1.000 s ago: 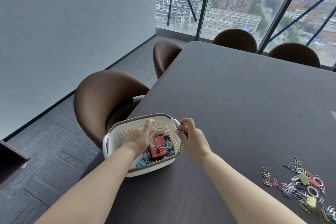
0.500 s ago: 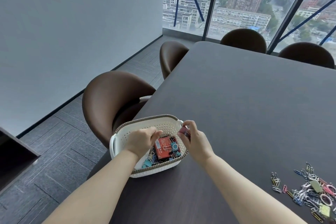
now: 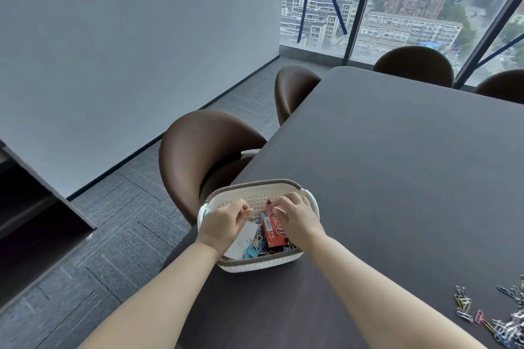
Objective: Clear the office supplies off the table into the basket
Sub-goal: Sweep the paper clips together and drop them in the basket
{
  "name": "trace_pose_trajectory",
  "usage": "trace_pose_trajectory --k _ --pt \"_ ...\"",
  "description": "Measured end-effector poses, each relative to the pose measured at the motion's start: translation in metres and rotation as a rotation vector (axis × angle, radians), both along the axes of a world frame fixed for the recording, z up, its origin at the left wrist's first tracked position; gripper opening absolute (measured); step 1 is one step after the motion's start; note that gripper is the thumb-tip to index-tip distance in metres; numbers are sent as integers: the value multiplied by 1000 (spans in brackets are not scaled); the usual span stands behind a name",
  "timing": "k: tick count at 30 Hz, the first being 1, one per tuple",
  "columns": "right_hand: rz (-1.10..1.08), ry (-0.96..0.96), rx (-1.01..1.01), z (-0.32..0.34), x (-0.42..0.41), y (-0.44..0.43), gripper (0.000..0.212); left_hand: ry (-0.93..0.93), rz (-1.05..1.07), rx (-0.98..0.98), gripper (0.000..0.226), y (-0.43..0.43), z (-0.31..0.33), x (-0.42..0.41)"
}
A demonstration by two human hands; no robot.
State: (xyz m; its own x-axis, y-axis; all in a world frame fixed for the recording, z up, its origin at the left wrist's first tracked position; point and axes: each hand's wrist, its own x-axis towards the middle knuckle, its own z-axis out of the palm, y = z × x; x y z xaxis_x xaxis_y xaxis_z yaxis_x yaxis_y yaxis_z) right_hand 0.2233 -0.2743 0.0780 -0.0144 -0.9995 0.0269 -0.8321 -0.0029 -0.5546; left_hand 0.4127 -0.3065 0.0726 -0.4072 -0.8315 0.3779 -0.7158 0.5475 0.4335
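Note:
A white perforated basket (image 3: 255,266) with a brown woven rim stands at the table's left edge. Inside lie a red box (image 3: 272,234), a white card (image 3: 243,236), blue binder clips (image 3: 250,253) and several small metal clips. Both of my hands hover inside the basket. My left hand (image 3: 224,224) has its fingers curled together over the card. My right hand (image 3: 297,218) pinches a small dark red clip (image 3: 268,202) at its fingertips, close to the left fingertips. A pile of coloured paper clips (image 3: 503,324) lies on the table at the lower right.
The dark table (image 3: 397,178) stretches away to the right and back. Brown chairs stand along its left side (image 3: 204,150) and at the far end (image 3: 414,65). A dark cabinet (image 3: 34,221) sits on the floor at the left.
My right hand has moved left from the basket's right rim to over its inside, still with the small clip. My left hand's fingers have curled shut. The view has shifted left.

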Motion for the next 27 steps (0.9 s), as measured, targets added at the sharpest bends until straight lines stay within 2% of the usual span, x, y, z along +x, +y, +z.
trace_pose_trajectory --k 1,3,7,12,18,22,24,27 --pt "9 7 5 0 -1 3 20 -19 -18 -28 54 0 -1 3" --pt "31 67 53 -1 -3 8 20 -73 -50 -94 61 1 -2 7" --pt "23 236 120 -1 -7 12 25 -210 -134 -58 54 14 -10 13" --pt "26 268 87 2 -14 26 25 -365 -183 -131 41 32 -18 14" --pt "0 246 -7 -5 -63 64 28 -335 -228 -190 38 34 -21 -36" --pt "-19 387 -184 -20 -120 109 35 -270 -257 -180 42 40 -19 -96" --pt "-115 460 -161 -25 -145 133 34 -257 -273 -166 41 45 -19 -130" --pt "-231 423 -119 -25 -179 165 29 -239 -325 -142 36 56 -19 -179"
